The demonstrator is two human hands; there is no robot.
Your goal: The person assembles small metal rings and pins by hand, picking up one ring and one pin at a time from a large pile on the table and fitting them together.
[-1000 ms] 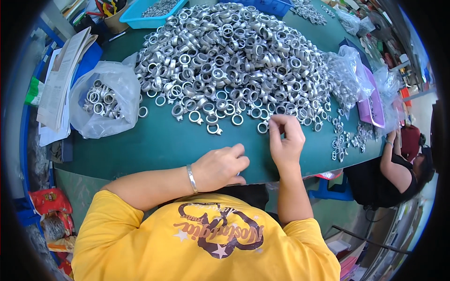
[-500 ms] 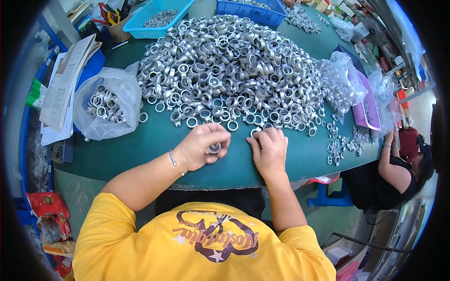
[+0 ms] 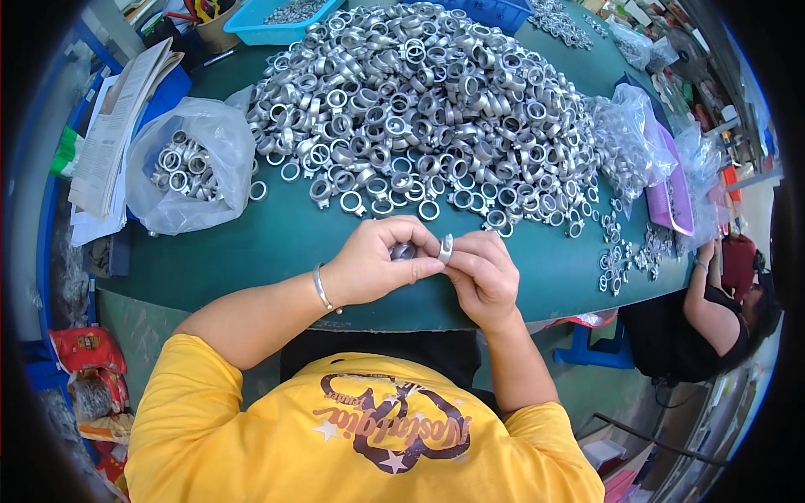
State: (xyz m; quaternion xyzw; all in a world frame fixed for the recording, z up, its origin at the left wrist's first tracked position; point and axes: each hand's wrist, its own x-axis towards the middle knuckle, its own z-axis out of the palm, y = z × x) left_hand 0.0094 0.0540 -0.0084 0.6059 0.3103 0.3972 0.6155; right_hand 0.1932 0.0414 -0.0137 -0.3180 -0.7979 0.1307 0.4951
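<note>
Left hand (image 3: 377, 264) curls round one metal ring (image 3: 403, 251), touching a second ring (image 3: 446, 248) right hand (image 3: 485, 277) pinches; I'd grip lightly.

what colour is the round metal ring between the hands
The ring is silver, clearest in the head view.

From where I stand, the left end of the table carries a stack of papers (image 3: 117, 138) beside a blue container (image 3: 173, 86); a brown holder (image 3: 220, 33) with hand tools, a pen (image 3: 220, 58) and a light-blue tray (image 3: 272, 36) are located farther back. Red packaging (image 3: 86, 349) is stowed below, left. At right: a purple basket (image 3: 681, 205), a co-worker in black (image 3: 671, 344) and, adjacent, a blue stool (image 3: 587, 355).
</note>
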